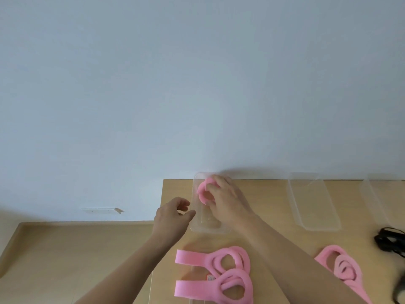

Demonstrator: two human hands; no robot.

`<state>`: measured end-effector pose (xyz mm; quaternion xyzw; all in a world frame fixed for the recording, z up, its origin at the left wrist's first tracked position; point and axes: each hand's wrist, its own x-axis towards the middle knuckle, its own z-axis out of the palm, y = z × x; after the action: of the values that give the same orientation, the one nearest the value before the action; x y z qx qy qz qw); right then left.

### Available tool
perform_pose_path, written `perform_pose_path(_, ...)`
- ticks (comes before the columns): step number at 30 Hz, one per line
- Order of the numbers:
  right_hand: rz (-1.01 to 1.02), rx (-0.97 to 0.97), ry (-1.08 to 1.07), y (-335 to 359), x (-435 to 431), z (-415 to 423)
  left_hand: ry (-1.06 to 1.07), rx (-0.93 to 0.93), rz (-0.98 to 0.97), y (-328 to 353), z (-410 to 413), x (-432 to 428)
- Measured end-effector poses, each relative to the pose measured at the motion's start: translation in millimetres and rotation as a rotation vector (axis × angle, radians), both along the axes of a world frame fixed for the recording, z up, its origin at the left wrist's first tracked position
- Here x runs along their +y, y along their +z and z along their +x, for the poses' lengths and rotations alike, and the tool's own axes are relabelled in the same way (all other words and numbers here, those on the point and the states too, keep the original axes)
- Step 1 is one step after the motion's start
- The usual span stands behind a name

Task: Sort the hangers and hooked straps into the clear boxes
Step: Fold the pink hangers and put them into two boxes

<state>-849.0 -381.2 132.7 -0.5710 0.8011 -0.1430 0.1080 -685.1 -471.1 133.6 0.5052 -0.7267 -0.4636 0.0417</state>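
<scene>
My right hand (pixel 223 197) grips a pink foam hanger (pixel 202 187) inside the left clear box (pixel 197 227) at the table's far edge. My left hand (pixel 173 212) hovers just left of that box with loosely curled fingers, holding nothing. Two more pink foam hangers (pixel 219 260) (pixel 221 287) lie on the table in front of the box. A further pink hanger (pixel 341 266) lies to the right, partly behind my right forearm. Black hooked straps (pixel 390 242) sit at the right edge.
A second clear box (pixel 313 202) stands empty to the right, and a third clear box (pixel 383 194) shows faintly beyond it. A clear lid or box (pixel 197 300) lies under the near hangers. The wooden table (pixel 274 207) ends at the left near my left hand.
</scene>
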Motion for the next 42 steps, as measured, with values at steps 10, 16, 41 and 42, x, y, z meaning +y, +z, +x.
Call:
perform_pose_path(10, -0.015, 0.072, -0.444, 4.8, 103.2, 29.7, -0.446, 0.289, -0.697, -2.7, 59.5, 46.9)
perform_pose_path(16, 0.39, -0.127, -0.427, -11.1, 161.0, 65.8, -0.907, 0.203, -0.782, -22.9, 80.1, 83.9)
perform_pose_path(41, -0.607, -0.556, -0.363, 172.6, 164.9, 70.3, -0.328, 0.457, -0.131, 101.7, 42.3, 115.1)
perform_pose_path(42, -0.643, -0.573, -0.339, 182.6, 165.8, 66.5, -0.307, 0.504, -0.11, 113.5, 38.6, 118.0)
